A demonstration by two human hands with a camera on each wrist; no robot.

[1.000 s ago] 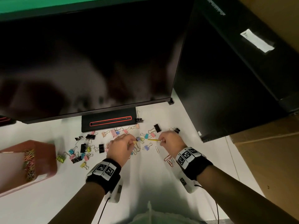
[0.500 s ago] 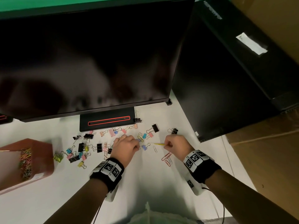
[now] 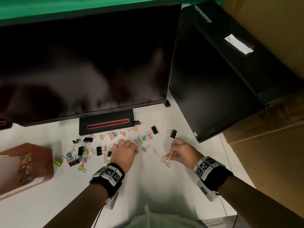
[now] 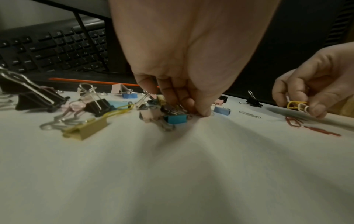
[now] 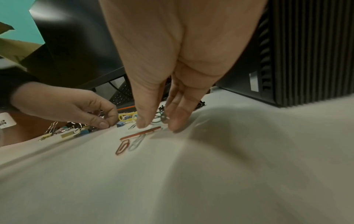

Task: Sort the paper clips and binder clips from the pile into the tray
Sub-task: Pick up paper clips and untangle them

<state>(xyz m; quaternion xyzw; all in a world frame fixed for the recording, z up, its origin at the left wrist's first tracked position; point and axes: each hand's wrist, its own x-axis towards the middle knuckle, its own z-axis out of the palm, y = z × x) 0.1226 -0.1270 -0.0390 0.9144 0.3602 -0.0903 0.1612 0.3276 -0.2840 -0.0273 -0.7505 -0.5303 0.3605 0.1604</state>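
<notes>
Coloured and black binder clips lie scattered on the white table in front of the monitor base. My left hand sits at the pile's right edge, thumb and fingertips pinched down on a small wire paper clip against the table. My right hand is further right and pinches a yellow paper clip with a white one, just above several red and silver paper clips. The reddish-brown tray stands at the far left with coloured paper clips inside.
A large dark monitor overhangs the back of the table, its base behind the pile. A black computer tower stands at the right, cardboard beyond it. A keyboard lies under the monitor.
My right hand has drawn away from the left hand, moving right and toward me with the yellow paper clip, and is now over the red clips. The left hand has barely shifted.
</notes>
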